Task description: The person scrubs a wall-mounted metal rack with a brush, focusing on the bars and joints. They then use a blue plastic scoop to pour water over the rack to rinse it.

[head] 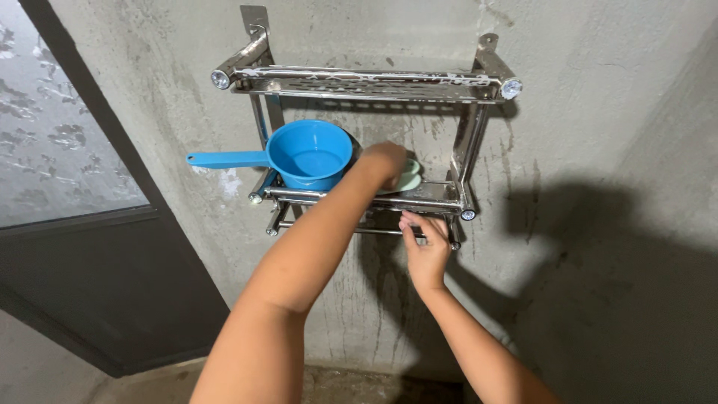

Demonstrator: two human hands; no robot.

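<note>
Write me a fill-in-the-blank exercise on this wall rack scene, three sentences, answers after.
1. The dipper on the steel wall rack is coloured ____.
2. The dipper's long handle points to the ____ of the picture.
3. The left hand rests on a pale green dish, while the right hand grips the rack's lowest ____.

Missing words: blue; left; bar
</note>
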